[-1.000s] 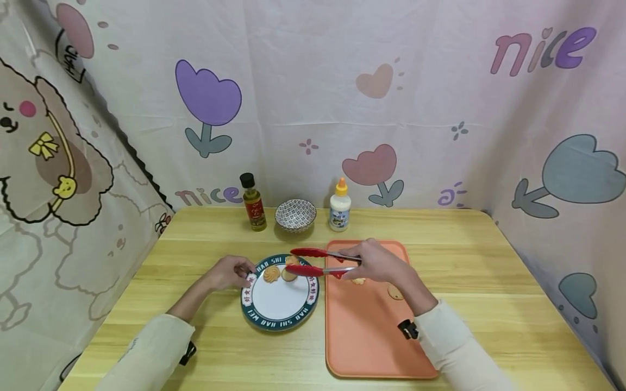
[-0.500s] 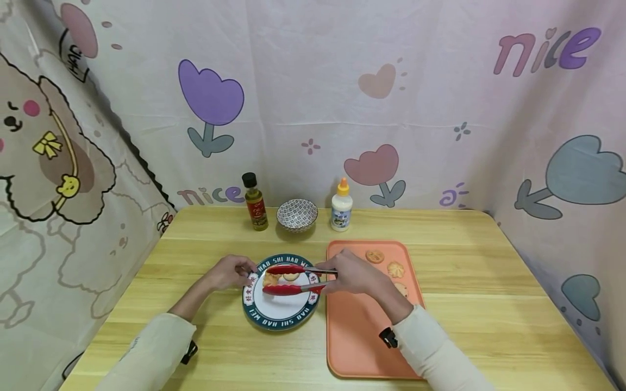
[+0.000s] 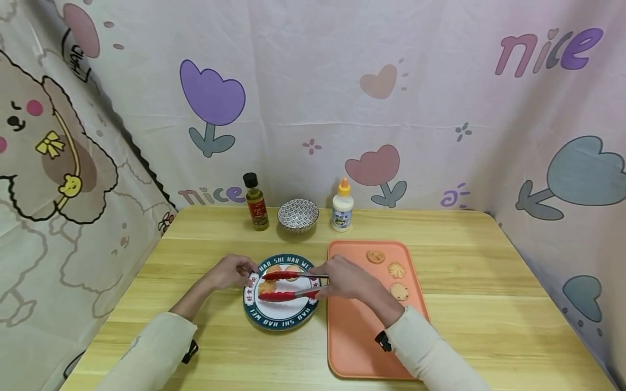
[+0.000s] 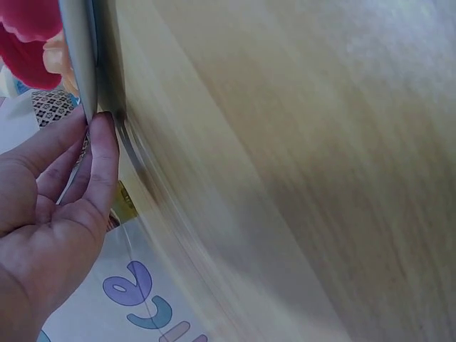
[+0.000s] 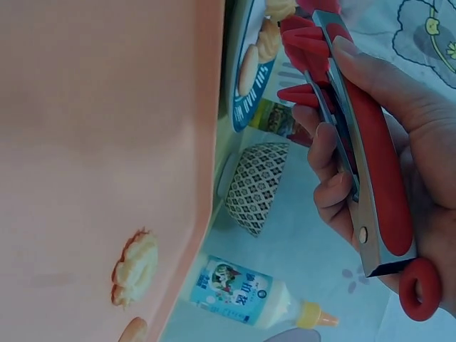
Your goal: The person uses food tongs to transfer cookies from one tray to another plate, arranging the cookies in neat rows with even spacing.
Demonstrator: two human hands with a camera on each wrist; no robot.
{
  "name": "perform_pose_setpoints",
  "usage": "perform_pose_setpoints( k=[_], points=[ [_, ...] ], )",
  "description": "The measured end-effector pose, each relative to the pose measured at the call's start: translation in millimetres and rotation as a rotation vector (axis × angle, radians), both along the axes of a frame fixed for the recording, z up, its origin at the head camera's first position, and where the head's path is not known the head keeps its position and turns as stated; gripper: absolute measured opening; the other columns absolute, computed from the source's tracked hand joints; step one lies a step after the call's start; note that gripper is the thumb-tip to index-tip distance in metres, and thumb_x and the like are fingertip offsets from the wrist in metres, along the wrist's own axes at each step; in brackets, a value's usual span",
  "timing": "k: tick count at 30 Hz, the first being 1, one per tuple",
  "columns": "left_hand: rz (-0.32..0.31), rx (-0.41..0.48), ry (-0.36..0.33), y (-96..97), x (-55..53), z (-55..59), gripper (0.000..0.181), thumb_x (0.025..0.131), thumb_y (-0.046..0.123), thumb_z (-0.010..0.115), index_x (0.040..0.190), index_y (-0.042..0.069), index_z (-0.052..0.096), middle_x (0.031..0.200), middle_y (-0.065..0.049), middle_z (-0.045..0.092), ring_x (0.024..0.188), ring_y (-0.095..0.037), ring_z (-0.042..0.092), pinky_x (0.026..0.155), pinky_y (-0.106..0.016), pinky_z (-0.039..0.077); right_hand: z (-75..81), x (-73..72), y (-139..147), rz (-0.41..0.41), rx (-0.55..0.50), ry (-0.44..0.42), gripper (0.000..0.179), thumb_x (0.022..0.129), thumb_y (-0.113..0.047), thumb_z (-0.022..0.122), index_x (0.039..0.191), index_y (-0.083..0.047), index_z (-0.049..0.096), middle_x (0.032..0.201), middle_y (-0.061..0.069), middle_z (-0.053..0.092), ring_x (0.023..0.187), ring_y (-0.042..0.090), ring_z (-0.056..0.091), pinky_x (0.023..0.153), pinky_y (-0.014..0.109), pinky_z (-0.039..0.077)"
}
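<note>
A round plate (image 3: 280, 325) with a dark green lettered rim lies on the table. My left hand (image 3: 231, 272) pinches its left rim between thumb and fingers, as the left wrist view (image 4: 60, 206) also shows. In my right hand (image 3: 344, 279) are red-tipped metal tongs (image 3: 283, 296), gripped around the handles and reaching over the plate from the right. A golden cookie (image 3: 266, 287) sits between the tong tips, low over the plate. Behind it, a round cookie (image 3: 293, 269) and another cookie (image 3: 274, 269) lie on the plate, partly covered by the tongs.
Right of the plate is an orange tray (image 3: 371, 347) with a pretzel-like cookie (image 3: 375, 257), a flower-shaped cookie (image 3: 396, 270) and a round cookie (image 3: 399, 291). At the back stand an oil bottle (image 3: 257, 206), a patterned bowl (image 3: 298, 216) and a white squeeze bottle (image 3: 342, 209).
My right hand has moved left and nearer my body, carrying the tongs and cookie from the plate's back right to its left middle. The tray's cookies are now uncovered. My left hand stays put.
</note>
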State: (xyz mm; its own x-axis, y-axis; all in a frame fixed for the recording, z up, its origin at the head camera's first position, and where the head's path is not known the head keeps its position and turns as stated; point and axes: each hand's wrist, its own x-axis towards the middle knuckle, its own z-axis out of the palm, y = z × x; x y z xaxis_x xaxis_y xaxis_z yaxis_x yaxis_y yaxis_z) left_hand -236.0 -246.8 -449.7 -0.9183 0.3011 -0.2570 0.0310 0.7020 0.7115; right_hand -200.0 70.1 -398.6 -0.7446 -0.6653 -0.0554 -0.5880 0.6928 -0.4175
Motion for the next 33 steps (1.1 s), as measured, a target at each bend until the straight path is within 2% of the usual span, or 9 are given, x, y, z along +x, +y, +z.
perform_pose_setpoints(
  k=[6, 11, 14, 17, 20, 24, 27, 30, 33],
  points=[
    [0.001, -0.014, 0.013, 3.3, -0.1, 2.4, 0.027, 0.076, -0.002, 0.071, 0.102, 0.005, 0.067, 0.100, -0.008, 0.066, 0.084, -0.019, 0.056, 0.074, -0.030, 0.050, -2.1, 0.6, -4, -0.017, 0.012, -0.018, 0.050, 0.075, -0.029, 0.080, 0.122, -0.025, 0.065, 0.106, 0.001, 0.073, 0.067, 0.004, 0.051, 0.060, 0.016, 0.045],
    [0.006, -0.011, 0.010, 2.8, 0.8, 2.0, 0.027, 0.076, -0.002, 0.071, 0.101, 0.005, 0.067, 0.099, -0.008, 0.066, 0.083, -0.019, 0.056, 0.074, -0.030, 0.051, -1.7, 1.6, -5, 0.005, 0.007, -0.004, 0.052, 0.075, -0.030, 0.079, 0.124, -0.024, 0.063, 0.114, 0.001, 0.070, 0.074, 0.005, 0.056, 0.067, 0.016, 0.048],
    [0.002, 0.006, 0.005, 2.4, 0.7, 1.2, 0.027, 0.076, -0.002, 0.071, 0.101, 0.005, 0.067, 0.098, -0.008, 0.065, 0.083, -0.018, 0.056, 0.073, -0.029, 0.051, 0.7, 1.9, -2, -0.009, -0.014, -0.032, 0.054, 0.075, -0.029, 0.079, 0.126, -0.021, 0.062, 0.117, 0.003, 0.069, 0.079, 0.008, 0.058, 0.068, 0.017, 0.048],
    [-0.019, 0.014, 0.016, 2.3, 0.7, 1.2, 0.027, 0.075, -0.003, 0.071, 0.101, 0.003, 0.067, 0.096, -0.009, 0.066, 0.082, -0.018, 0.056, 0.072, -0.029, 0.050, 4.2, 0.7, 6, -0.023, -0.056, -0.045, 0.057, 0.075, -0.027, 0.080, 0.127, -0.015, 0.061, 0.116, 0.005, 0.069, 0.077, 0.009, 0.055, 0.064, 0.018, 0.046],
    [-0.032, 0.011, 0.027, 1.9, 1.1, 2.0, 0.028, 0.073, -0.004, 0.071, 0.100, 0.002, 0.067, 0.095, -0.009, 0.066, 0.081, -0.017, 0.057, 0.072, -0.029, 0.050, 7.7, -1.4, 16, -0.014, -0.098, -0.017, 0.057, 0.072, -0.024, 0.081, 0.125, -0.011, 0.062, 0.109, 0.005, 0.071, 0.067, 0.009, 0.049, 0.056, 0.019, 0.041],
    [-0.034, 0.006, 0.028, 1.1, 1.9, 3.0, 0.028, 0.073, -0.003, 0.072, 0.100, 0.002, 0.067, 0.095, -0.009, 0.066, 0.081, -0.017, 0.057, 0.073, -0.030, 0.050, 11.4, -3.5, 33, -0.016, -0.121, 0.013, 0.056, 0.070, -0.024, 0.082, 0.122, -0.012, 0.065, 0.087, 0.001, 0.070, 0.052, 0.006, 0.038, 0.047, 0.019, 0.032],
    [-0.037, 0.008, 0.031, 1.0, 2.2, 3.4, 0.028, 0.073, -0.003, 0.073, 0.100, 0.002, 0.067, 0.096, -0.009, 0.067, 0.082, -0.017, 0.057, 0.073, -0.029, 0.050, 15.0, -3.4, 47, -0.066, -0.110, -0.015, 0.059, 0.070, -0.028, 0.082, 0.124, -0.015, 0.063, 0.065, -0.004, 0.054, 0.047, 0.005, 0.032, 0.044, 0.019, 0.027],
    [-0.040, 0.007, 0.029, 0.4, 2.6, 4.3, 0.028, 0.073, -0.003, 0.073, 0.100, 0.002, 0.067, 0.096, -0.009, 0.067, 0.082, -0.017, 0.057, 0.073, -0.029, 0.050, 18.8, -3.8, 63, -0.108, -0.085, -0.015, 0.063, 0.070, -0.034, 0.082, 0.128, -0.021, 0.061, 0.057, -0.005, 0.040, 0.045, 0.005, 0.030, 0.044, 0.019, 0.025],
    [-0.035, 0.005, 0.020, 0.0, 3.2, 5.2, 0.028, 0.073, -0.003, 0.073, 0.100, 0.002, 0.067, 0.096, -0.009, 0.067, 0.083, -0.018, 0.058, 0.073, -0.030, 0.050, 21.2, -4.5, 80, -0.142, -0.068, 0.017, 0.065, 0.070, -0.034, 0.082, 0.130, -0.021, 0.059, 0.063, -0.002, 0.055, 0.046, 0.005, 0.032, 0.044, 0.019, 0.026]
  ],
)
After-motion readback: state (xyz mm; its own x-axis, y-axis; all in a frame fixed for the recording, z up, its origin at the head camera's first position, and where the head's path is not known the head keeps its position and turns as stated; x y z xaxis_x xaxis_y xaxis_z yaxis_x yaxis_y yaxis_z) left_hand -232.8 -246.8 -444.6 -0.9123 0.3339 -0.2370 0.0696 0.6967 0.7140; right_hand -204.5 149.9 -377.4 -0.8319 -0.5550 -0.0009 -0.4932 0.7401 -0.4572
